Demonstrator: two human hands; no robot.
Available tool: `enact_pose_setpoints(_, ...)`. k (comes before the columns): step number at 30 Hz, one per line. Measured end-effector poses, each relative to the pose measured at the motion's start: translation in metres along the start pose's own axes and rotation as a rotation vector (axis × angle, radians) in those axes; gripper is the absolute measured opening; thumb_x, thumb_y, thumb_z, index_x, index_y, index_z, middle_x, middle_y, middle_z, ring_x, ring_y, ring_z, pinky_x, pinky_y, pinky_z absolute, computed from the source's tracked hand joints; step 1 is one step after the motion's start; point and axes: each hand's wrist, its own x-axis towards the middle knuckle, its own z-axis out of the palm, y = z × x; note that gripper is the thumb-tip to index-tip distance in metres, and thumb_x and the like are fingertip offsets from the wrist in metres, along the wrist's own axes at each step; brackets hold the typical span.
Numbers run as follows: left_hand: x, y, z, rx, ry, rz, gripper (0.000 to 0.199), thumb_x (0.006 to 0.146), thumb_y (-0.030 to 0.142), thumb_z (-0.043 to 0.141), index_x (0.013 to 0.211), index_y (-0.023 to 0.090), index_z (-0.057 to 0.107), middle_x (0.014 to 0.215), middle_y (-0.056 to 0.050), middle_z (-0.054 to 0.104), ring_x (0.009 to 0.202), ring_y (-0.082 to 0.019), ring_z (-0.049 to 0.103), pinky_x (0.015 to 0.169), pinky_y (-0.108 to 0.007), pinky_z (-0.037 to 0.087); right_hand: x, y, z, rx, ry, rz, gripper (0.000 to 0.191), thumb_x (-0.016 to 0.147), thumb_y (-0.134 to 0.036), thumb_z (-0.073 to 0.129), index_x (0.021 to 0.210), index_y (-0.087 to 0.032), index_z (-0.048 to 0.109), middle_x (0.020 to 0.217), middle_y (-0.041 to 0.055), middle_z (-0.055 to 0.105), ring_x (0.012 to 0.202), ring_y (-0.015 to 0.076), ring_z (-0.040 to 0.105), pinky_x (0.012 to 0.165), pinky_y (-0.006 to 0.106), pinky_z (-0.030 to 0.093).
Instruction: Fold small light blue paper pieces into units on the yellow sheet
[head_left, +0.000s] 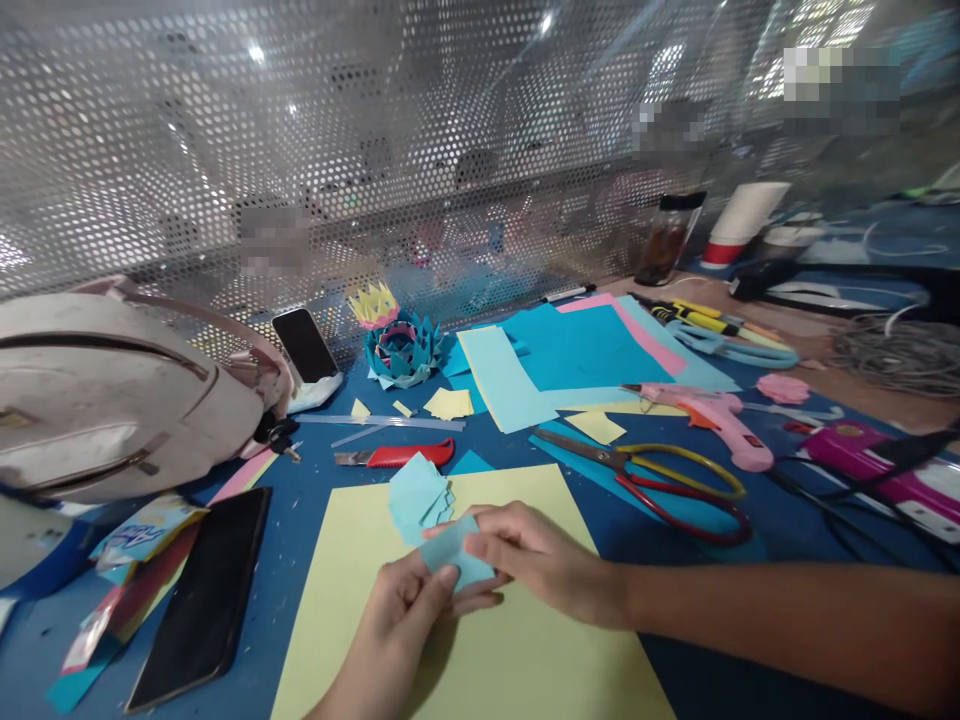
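Observation:
A small light-blue piece of paper (456, 552) is pinched between both of my hands, above a large yellow sheet (330, 600). My left hand (412, 600) grips its lower left side, thumb on top. From the right, my right hand (536, 560) holds its upper right part, with the thumb on its face and fingers behind. Just beyond the hands lies a loose stack of light-blue paper pieces (420, 490). Farther back stands a layered paper flower (403, 350) in blue and pink, with a yellow paper crown shape (373, 303) behind it.
Scissors (622, 460), a pink glue gun (720, 415) and a red utility knife (409, 455) lie around the yellow sheet. Coloured sheets (592, 350) are stacked behind. A dark phone (202, 600) and a backpack (112, 390) sit left; a purple power strip (877, 470) is right.

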Motion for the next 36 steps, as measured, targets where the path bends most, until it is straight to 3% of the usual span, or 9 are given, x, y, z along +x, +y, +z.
enact_pose_setpoints(6, 0.0, 0.004, 0.001, 0.016, -0.007, 0.002, 0.036, 0.083, 0.044, 0.076, 0.102, 0.014, 0.078, 0.106, -0.015, 0.075, 0.099, -0.034, 0.072, 0.098, -0.049, 0.052, 0.001, 0.008, -0.002, -0.099, 0.01, 0.003, 0.047, 0.093, -0.059, 0.052, 0.091, -0.017, 0.073, 0.073, 0.003, 0.062, 0.072, 0.0192, 0.055, 0.064, 0.027, 0.045)
enact_pose_setpoints(10, -0.001, 0.0, -0.003, -0.006, 0.007, 0.013, 0.033, 0.086, 0.044, 0.073, 0.097, 0.013, 0.076, 0.096, -0.013, 0.076, 0.099, -0.034, 0.072, 0.1, -0.052, 0.05, 0.002, 0.007, -0.003, -0.116, 0.003, -0.004, 0.045, 0.093, -0.058, 0.054, 0.088, -0.016, 0.069, 0.069, 0.0009, 0.055, 0.067, 0.0158, 0.05, 0.06, 0.025, 0.042)
enact_pose_setpoints(13, 0.0, -0.003, -0.006, -0.016, 0.032, 0.037, 0.03, 0.09, 0.041, 0.07, 0.094, 0.012, 0.074, 0.1, -0.014, 0.075, 0.101, -0.034, 0.072, 0.1, -0.049, 0.05, 0.003, 0.005, -0.002, -0.112, -0.003, -0.027, 0.044, 0.094, -0.056, 0.054, 0.081, -0.015, 0.063, 0.068, -0.0012, 0.049, 0.064, 0.0121, 0.044, 0.057, 0.022, 0.038)
enact_pose_setpoints(16, 0.0, -0.005, -0.006, -0.02, 0.069, 0.108, 0.036, 0.091, 0.04, 0.068, 0.117, 0.015, 0.067, 0.111, -0.015, 0.073, 0.105, -0.034, 0.07, 0.093, -0.045, 0.054, 0.004, 0.005, -0.001, -0.098, -0.004, -0.05, 0.044, 0.098, -0.053, 0.048, 0.078, -0.015, 0.058, 0.069, -0.0018, 0.046, 0.064, 0.0108, 0.043, 0.056, 0.021, 0.036)
enact_pose_setpoints(19, -0.003, -0.006, -0.003, -0.028, 0.126, 0.162, 0.056, 0.092, 0.04, 0.067, 0.142, 0.023, 0.048, 0.112, -0.013, 0.073, 0.101, -0.031, 0.072, 0.087, -0.04, 0.057, 0.005, 0.007, -0.001, -0.124, 0.01, -0.055, 0.047, 0.098, -0.052, 0.048, 0.068, -0.015, 0.052, 0.063, -0.0026, 0.042, 0.06, 0.0102, 0.042, 0.053, 0.021, 0.034)
enact_pose_setpoints(21, -0.005, -0.007, 0.0, -0.015, 0.137, 0.165, 0.064, 0.092, 0.041, 0.067, 0.149, 0.028, 0.039, 0.111, -0.01, 0.073, 0.098, -0.029, 0.073, 0.085, -0.037, 0.057, 0.005, 0.008, -0.002, -0.139, 0.027, -0.062, 0.048, 0.097, -0.051, 0.05, 0.065, -0.016, 0.049, 0.062, -0.0026, 0.041, 0.059, 0.0101, 0.042, 0.052, 0.022, 0.033)
enact_pose_setpoints(25, -0.008, -0.007, 0.003, 0.036, 0.134, 0.164, 0.063, 0.091, 0.041, 0.068, 0.147, 0.028, 0.041, 0.109, -0.009, 0.073, 0.095, -0.028, 0.074, 0.082, -0.034, 0.057, 0.004, 0.007, -0.001, -0.103, 0.051, -0.086, 0.046, 0.096, -0.05, 0.051, 0.066, -0.016, 0.049, 0.069, -0.0009, 0.044, 0.065, 0.0118, 0.048, 0.056, 0.023, 0.036)
enact_pose_setpoints(32, -0.009, -0.003, 0.003, 0.086, 0.158, 0.222, 0.057, 0.094, 0.044, 0.063, 0.141, 0.02, 0.042, 0.088, -0.012, 0.076, 0.084, -0.029, 0.074, 0.071, -0.034, 0.055, 0.002, -0.001, 0.0, -0.163, 0.05, -0.099, 0.044, 0.096, -0.039, 0.053, 0.06, -0.015, 0.046, 0.058, -0.0031, 0.041, 0.056, 0.0086, 0.038, 0.05, 0.021, 0.031)
enact_pose_setpoints(36, -0.012, -0.003, 0.006, 0.155, 0.15, 0.224, 0.058, 0.094, 0.047, 0.061, 0.141, 0.02, 0.04, 0.073, -0.008, 0.074, 0.072, -0.024, 0.072, 0.065, -0.03, 0.053, 0.0, -0.005, -0.001, -0.312, 0.087, -0.155, 0.041, 0.095, -0.031, 0.054, 0.058, -0.014, 0.052, 0.055, -0.0021, 0.049, 0.053, 0.0082, 0.044, 0.05, 0.02, 0.033)
